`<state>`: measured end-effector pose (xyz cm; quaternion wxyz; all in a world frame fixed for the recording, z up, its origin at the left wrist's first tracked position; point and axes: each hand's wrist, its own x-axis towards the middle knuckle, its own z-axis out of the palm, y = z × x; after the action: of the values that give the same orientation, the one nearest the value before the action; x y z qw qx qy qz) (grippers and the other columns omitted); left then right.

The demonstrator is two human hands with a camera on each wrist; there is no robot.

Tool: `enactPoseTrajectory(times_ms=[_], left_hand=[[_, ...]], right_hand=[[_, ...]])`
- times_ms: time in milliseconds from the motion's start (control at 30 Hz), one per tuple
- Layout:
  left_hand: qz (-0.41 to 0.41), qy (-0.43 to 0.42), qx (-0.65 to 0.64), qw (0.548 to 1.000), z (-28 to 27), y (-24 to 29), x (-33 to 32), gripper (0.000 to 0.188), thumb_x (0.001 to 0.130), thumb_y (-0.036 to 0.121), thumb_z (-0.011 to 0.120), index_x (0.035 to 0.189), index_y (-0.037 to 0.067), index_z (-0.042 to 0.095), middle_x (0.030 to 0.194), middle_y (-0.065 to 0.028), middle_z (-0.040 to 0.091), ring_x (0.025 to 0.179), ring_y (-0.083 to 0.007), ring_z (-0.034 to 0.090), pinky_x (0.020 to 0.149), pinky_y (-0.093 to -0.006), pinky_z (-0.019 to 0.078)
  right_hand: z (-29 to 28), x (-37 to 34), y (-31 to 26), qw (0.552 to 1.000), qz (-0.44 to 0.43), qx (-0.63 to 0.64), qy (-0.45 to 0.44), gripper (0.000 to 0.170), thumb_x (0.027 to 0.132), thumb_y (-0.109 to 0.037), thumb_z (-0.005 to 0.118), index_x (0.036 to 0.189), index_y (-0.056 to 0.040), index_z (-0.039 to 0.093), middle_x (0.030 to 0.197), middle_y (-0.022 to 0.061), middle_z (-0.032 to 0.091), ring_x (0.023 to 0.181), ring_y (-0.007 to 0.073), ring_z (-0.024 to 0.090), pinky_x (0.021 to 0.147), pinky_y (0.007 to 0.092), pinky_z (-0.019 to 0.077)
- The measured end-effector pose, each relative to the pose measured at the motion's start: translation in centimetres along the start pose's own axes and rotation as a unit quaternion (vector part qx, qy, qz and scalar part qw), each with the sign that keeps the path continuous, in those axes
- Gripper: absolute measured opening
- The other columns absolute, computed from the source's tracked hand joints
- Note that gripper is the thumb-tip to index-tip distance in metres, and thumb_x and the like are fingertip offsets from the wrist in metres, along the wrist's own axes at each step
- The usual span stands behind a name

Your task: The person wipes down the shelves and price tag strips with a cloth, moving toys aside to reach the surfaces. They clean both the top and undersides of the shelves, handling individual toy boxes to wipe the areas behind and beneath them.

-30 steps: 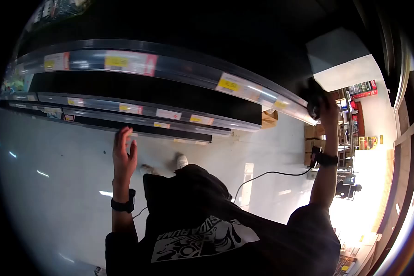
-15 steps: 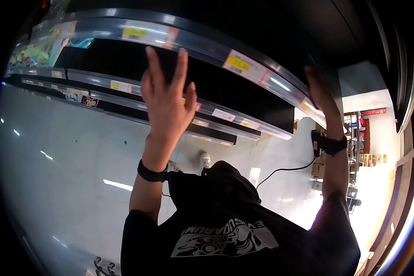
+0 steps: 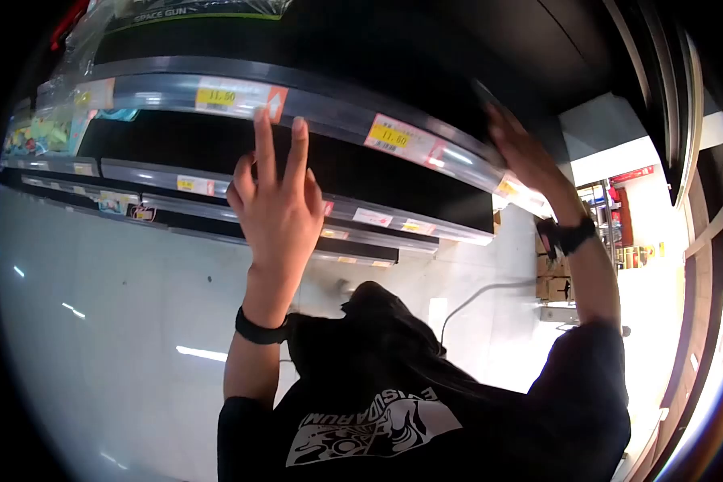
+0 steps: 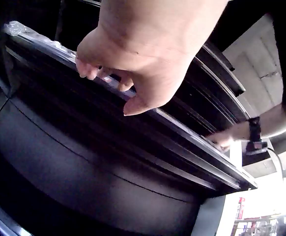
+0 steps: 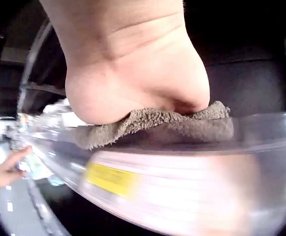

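In the head view, the left hand (image 3: 281,217) is raised with two fingers extended toward the price strip (image 3: 321,112); contact is unclear. The left wrist view has this hand (image 4: 143,59) over the shelf edge, its thumb spread apart. Farther along the same shelf, the right hand (image 3: 526,157) reaches across the front edge with fingers extended. Beneath the right palm (image 5: 138,83), a grey-brown fuzzy cloth (image 5: 153,123) lies bunched along the edge, above a blurred label (image 5: 157,187). The right fingertips are hidden in the right wrist view.
Lower shelf edges (image 3: 241,210) carry more price labels. A package marked SPACE GUN (image 3: 185,14) and clear plastic wrap (image 3: 80,48) are at the upper left. Cardboard boxes (image 3: 553,281) stand beyond the shelf's right end. A cable hangs by the right wrist.
The left hand has risen from below the shelves to the upper price strip. The right hand has moved from the shelf's right end inward along its edge, to the left.
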<state>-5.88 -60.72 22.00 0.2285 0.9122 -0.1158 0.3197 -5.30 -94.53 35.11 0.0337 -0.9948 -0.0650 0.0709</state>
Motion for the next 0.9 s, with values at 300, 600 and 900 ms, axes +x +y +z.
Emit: enactPoseTrajectory(times_ms=[300,600,900], left_hand=[[0.010,0.038,-0.029,0.999,1.3,-0.5,-0.3,0.066,0.074,0.015,0.063,0.136,0.021,0.041,0.146,-0.0134,0.026,0.102,-0.0271,0.043,0.085,-0.0367,0.0353],[-0.018,-0.007,-0.017,1.000,0.4,0.0,-0.3,0.061,0.079,0.014,0.061,0.137,0.018,0.040,0.147,-0.0150,0.023,0.121,-0.0245,0.042,0.093,-0.0361,0.0318],[-0.043,-0.026,-0.022,0.998,0.2,0.2,-0.3,0.064,0.076,0.015,0.064,0.136,0.020,0.041,0.146,-0.0165,0.026,0.126,-0.0256,0.037,0.093,-0.0387,0.0341]], right_hand=[[0.7,1.7,17.7,0.958,0.144,0.244,0.051,0.062,0.094,-0.047,0.036,0.145,-0.0203,0.014,0.150,0.0109,0.011,0.138,0.0265,0.011,0.111,0.0363,0.0120],[-1.5,13.5,-8.6,0.908,-0.390,-0.135,-0.076,0.081,0.080,-0.075,0.013,0.145,-0.0249,0.012,0.150,0.0128,0.003,0.137,0.0349,0.010,0.109,0.0534,0.0172],[-1.9,22.5,-1.7,0.980,-0.112,0.143,-0.086,0.059,0.095,-0.045,0.031,0.145,-0.0211,0.010,0.148,0.0084,0.016,0.129,0.0266,0.035,0.094,0.0411,0.0427]])
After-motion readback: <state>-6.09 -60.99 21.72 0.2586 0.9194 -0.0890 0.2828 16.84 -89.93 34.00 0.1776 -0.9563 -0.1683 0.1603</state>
